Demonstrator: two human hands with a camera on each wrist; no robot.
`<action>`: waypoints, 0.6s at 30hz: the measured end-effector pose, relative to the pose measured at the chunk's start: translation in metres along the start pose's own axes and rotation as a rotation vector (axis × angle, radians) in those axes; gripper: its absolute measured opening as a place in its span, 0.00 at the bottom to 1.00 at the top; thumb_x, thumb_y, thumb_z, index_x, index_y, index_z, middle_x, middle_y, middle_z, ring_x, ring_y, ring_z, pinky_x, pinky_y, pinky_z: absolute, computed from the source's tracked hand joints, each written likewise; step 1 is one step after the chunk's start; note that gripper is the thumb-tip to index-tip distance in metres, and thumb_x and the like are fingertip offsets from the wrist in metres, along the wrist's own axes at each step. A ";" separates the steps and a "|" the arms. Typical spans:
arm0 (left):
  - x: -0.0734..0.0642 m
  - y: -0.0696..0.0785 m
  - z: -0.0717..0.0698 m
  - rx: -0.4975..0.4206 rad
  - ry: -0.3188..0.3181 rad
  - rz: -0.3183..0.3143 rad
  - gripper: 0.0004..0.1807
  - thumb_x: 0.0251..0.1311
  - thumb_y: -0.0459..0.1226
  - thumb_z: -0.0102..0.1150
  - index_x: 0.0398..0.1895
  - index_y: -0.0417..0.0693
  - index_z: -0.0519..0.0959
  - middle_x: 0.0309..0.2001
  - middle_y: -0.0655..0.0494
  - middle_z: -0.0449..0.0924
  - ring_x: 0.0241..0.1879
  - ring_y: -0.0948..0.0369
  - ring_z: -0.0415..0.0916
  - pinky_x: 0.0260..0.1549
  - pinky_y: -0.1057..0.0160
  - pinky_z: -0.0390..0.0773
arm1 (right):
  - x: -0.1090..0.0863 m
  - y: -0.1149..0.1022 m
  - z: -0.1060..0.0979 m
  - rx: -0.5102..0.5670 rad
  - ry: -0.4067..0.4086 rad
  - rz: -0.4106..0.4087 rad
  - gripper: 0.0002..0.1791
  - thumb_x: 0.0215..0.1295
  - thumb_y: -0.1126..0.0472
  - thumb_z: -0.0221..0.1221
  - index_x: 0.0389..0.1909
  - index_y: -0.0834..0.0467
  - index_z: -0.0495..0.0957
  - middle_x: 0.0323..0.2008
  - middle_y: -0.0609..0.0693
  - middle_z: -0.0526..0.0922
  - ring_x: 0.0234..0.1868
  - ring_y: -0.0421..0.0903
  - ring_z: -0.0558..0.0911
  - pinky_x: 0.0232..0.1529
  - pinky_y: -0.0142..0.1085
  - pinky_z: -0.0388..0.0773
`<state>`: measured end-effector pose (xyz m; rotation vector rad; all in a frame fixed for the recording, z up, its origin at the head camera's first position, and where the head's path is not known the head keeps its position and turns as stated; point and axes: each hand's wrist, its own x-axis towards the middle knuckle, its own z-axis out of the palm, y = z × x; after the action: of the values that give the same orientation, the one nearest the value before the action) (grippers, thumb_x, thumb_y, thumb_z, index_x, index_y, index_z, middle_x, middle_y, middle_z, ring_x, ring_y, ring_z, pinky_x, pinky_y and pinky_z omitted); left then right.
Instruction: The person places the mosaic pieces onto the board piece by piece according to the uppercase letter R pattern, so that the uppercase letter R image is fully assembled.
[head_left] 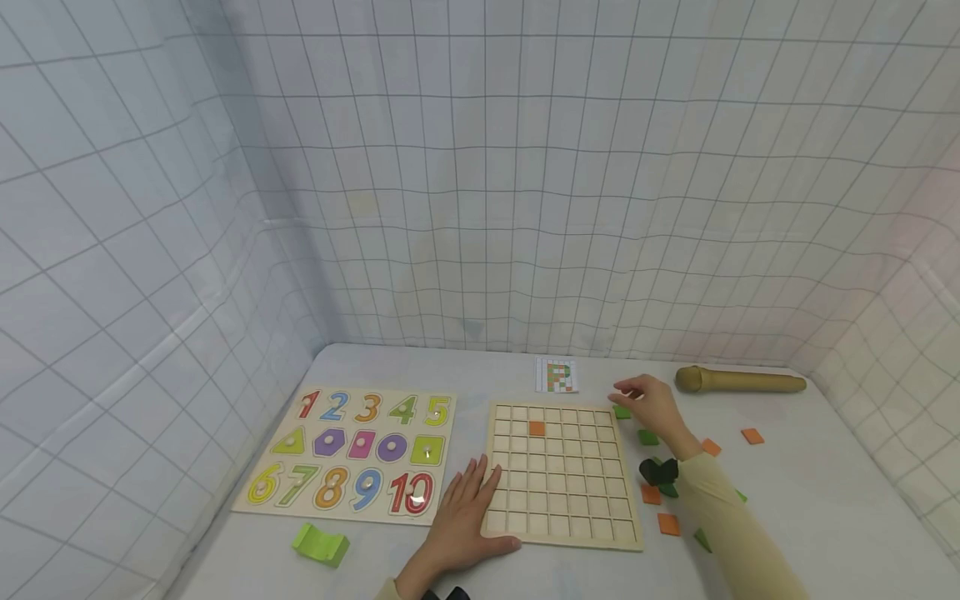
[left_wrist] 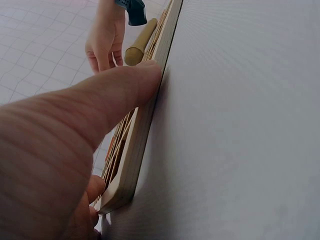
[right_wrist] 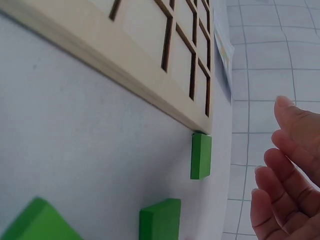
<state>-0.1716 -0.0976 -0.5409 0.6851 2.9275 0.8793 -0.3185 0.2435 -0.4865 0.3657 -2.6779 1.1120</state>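
Note:
My left hand [head_left: 467, 523] rests at the near left corner of a wooden grid board [head_left: 570, 481], its fingers extended along the left side. In the left wrist view its thumb [left_wrist: 127, 82] lies on the board's front edge. One orange square tile [head_left: 537, 428] sits in a cell of the second row. My right hand [head_left: 651, 410] hovers by the far right corner with loosely bent fingers, nothing visible between them. Close under it a green tile [head_left: 622, 412] lies against that corner, also seen in the right wrist view as a green tile [right_wrist: 201, 156].
A card with a coloured grid pattern [head_left: 557, 376] lies behind the board. Left of it are a number-and-shape puzzle [head_left: 337, 514] and a green arched block [head_left: 321, 546]. Several orange tiles [head_left: 669, 524] and green tiles [head_left: 648, 437] are scattered rightward. A tan round-headed stick [head_left: 742, 381] lies behind.

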 end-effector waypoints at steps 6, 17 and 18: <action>0.000 0.001 -0.001 -0.006 -0.005 -0.002 0.54 0.47 0.64 0.61 0.72 0.42 0.57 0.74 0.44 0.44 0.72 0.48 0.37 0.67 0.48 0.40 | -0.001 0.008 0.000 -0.024 -0.049 0.053 0.13 0.59 0.61 0.65 0.40 0.68 0.82 0.37 0.58 0.79 0.36 0.52 0.78 0.34 0.41 0.75; 0.000 0.001 -0.002 0.001 -0.013 -0.003 0.55 0.47 0.64 0.61 0.72 0.42 0.57 0.74 0.43 0.44 0.72 0.48 0.37 0.67 0.48 0.41 | -0.004 0.015 -0.001 -0.036 -0.102 0.104 0.12 0.59 0.63 0.64 0.40 0.67 0.82 0.37 0.58 0.78 0.36 0.51 0.76 0.31 0.38 0.73; 0.000 0.001 -0.002 0.002 -0.012 -0.001 0.55 0.47 0.64 0.61 0.72 0.42 0.56 0.74 0.43 0.44 0.72 0.48 0.37 0.67 0.47 0.41 | -0.004 0.015 0.000 -0.037 -0.107 0.105 0.12 0.59 0.63 0.64 0.40 0.67 0.82 0.37 0.57 0.78 0.36 0.51 0.76 0.31 0.38 0.73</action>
<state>-0.1713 -0.0976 -0.5386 0.6872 2.9183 0.8699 -0.3193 0.2550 -0.4977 0.2891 -2.8365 1.0987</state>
